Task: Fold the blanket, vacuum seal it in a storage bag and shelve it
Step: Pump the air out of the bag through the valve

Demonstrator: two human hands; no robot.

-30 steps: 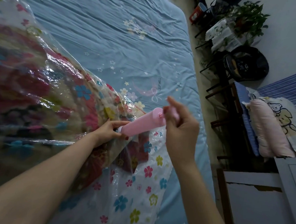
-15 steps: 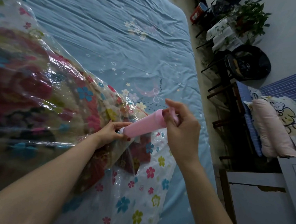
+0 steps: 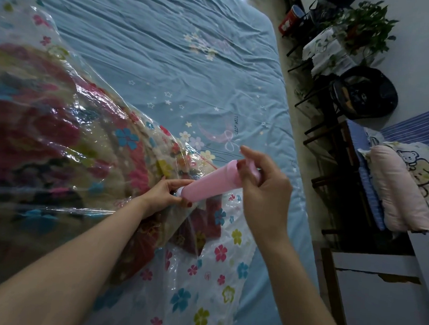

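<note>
Blanket (image 3: pixel 66 150): red, floral pattern, sits inside the clear flower-printed storage bag (image 3: pixel 197 266), which lies on the bed's blue sheet (image 3: pixel 164 58), toward the left and near side of the head view. Bag looks puffy and glossy over the blanket; the flat empty end of it extends toward the camera.

Pink hand pump (image 3: pixel 210 184): tilted, lower white tip down at the bag surface, upper end up and to the right.

Left hand (image 3: pixel 165 195): fingers curled round the pump's lower end right where it meets the bag, thumb on top.

Right hand (image 3: pixel 264 190): fingers closed round the pump's upper handle end, index finger raised a bit. Can't tell how far the handle is pulled out.

Right of the bed: a potted plant (image 3: pixel 365 26) on a small stand, a black fan (image 3: pixel 365 93), a pink pillow (image 3: pixel 397 188) beside a bear-print one, and a pale cabinet (image 3: pixel 376 297) in the near corner.
</note>
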